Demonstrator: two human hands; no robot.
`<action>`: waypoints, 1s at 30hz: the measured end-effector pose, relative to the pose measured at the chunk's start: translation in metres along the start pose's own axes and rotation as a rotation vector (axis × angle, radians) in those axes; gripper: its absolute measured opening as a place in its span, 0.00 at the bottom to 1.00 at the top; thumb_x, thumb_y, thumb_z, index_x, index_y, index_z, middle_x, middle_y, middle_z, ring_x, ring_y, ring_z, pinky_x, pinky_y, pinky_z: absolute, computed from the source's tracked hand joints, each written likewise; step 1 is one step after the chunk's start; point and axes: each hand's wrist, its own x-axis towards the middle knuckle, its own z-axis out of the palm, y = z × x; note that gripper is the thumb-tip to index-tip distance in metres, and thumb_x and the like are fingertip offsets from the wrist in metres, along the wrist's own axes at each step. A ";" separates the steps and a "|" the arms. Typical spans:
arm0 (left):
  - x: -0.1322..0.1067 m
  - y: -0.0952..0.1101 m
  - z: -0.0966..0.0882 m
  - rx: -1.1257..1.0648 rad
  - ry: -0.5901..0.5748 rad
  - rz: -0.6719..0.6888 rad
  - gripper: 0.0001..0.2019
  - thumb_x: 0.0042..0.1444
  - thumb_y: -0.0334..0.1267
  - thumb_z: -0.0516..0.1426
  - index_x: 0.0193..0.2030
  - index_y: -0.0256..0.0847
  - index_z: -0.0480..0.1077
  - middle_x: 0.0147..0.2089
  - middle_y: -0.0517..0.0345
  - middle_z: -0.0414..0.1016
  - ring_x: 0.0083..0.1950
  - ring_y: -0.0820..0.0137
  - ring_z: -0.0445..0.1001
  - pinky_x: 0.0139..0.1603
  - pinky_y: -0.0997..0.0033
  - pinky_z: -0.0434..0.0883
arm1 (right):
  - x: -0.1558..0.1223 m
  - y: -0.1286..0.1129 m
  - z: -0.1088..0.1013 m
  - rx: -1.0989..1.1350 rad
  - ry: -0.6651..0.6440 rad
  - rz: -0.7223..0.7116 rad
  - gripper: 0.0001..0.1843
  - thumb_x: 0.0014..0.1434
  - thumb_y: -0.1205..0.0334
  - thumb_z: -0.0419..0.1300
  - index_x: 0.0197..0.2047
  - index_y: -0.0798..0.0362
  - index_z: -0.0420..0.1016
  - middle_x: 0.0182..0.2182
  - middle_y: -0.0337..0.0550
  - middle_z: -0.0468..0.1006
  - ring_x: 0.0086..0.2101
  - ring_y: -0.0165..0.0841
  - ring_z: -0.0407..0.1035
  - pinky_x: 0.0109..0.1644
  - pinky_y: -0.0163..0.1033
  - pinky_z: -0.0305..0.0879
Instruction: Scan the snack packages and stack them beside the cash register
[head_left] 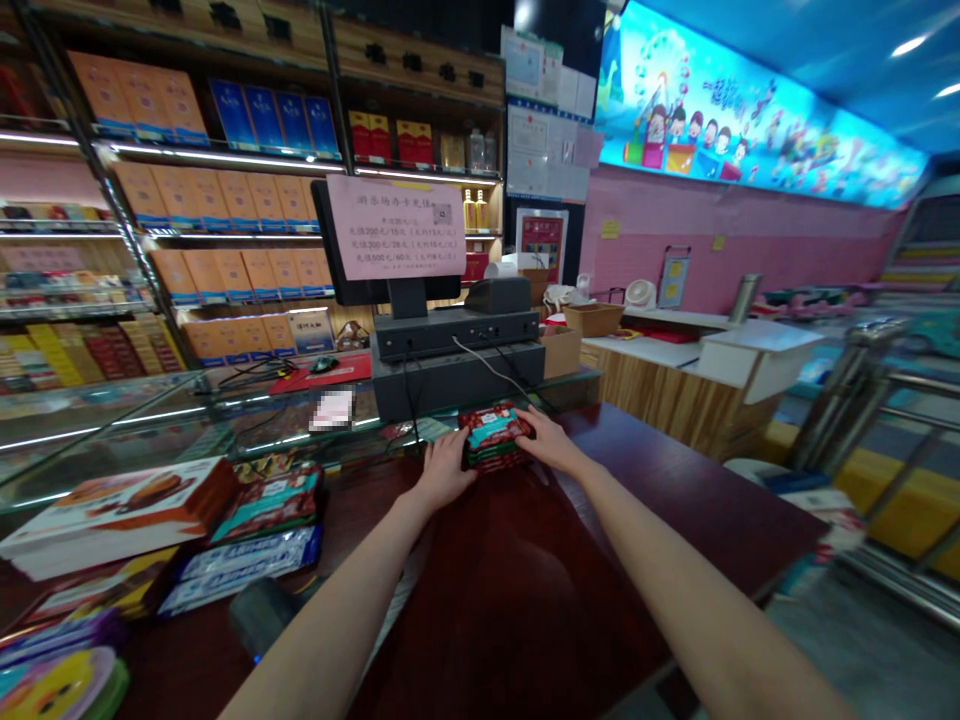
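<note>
The left hand (446,470) and right hand (551,442) grasp a stack of red-and-teal packets (491,437) from either side, fingers pressed against its ends. The stack sits at 12 o'clock on the dark red tabletop (525,600), at the edge of a glass display counter (300,425). The glossy packets look light and flexible and will likely slide over one another, so firm, even pressure at opposite ends suits them best. Similar packets (270,503) lie at 10 o'clock.

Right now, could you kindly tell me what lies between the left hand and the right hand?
A stack of red-and-green packets lies between the left hand and the right hand, as the head view shows.
</note>
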 end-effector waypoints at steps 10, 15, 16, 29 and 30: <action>-0.008 -0.003 -0.009 -0.007 0.046 0.012 0.42 0.52 0.39 0.60 0.73 0.39 0.50 0.73 0.43 0.58 0.73 0.53 0.57 0.71 0.49 0.55 | 0.000 0.000 -0.001 0.020 0.008 -0.094 0.38 0.54 0.65 0.57 0.69 0.53 0.64 0.68 0.51 0.64 0.70 0.48 0.51 0.71 0.58 0.52; -0.019 -0.008 -0.021 0.009 0.061 0.011 0.41 0.52 0.38 0.59 0.73 0.38 0.51 0.73 0.43 0.58 0.73 0.54 0.57 0.72 0.50 0.55 | -0.004 -0.013 -0.003 -0.020 0.086 -0.177 0.36 0.54 0.66 0.56 0.67 0.55 0.66 0.66 0.51 0.67 0.70 0.47 0.51 0.71 0.58 0.52; -0.022 -0.009 -0.023 0.014 0.065 0.011 0.41 0.53 0.38 0.59 0.73 0.39 0.51 0.73 0.44 0.58 0.73 0.55 0.57 0.72 0.50 0.55 | -0.005 -0.017 -0.003 -0.034 0.094 -0.195 0.35 0.54 0.66 0.56 0.67 0.56 0.67 0.66 0.51 0.68 0.70 0.47 0.52 0.71 0.58 0.52; -0.054 -0.057 -0.063 0.075 0.142 -0.021 0.36 0.54 0.37 0.60 0.70 0.38 0.57 0.72 0.46 0.61 0.72 0.54 0.58 0.71 0.50 0.55 | -0.013 -0.083 0.022 -0.054 0.095 -0.411 0.31 0.55 0.68 0.54 0.63 0.57 0.70 0.61 0.52 0.73 0.67 0.48 0.57 0.70 0.59 0.55; -0.058 -0.062 -0.067 0.079 0.151 -0.023 0.35 0.54 0.37 0.59 0.70 0.40 0.57 0.71 0.47 0.62 0.72 0.54 0.58 0.71 0.50 0.56 | -0.012 -0.088 0.026 -0.046 0.093 -0.423 0.32 0.55 0.68 0.55 0.63 0.57 0.70 0.61 0.52 0.73 0.67 0.47 0.57 0.70 0.58 0.55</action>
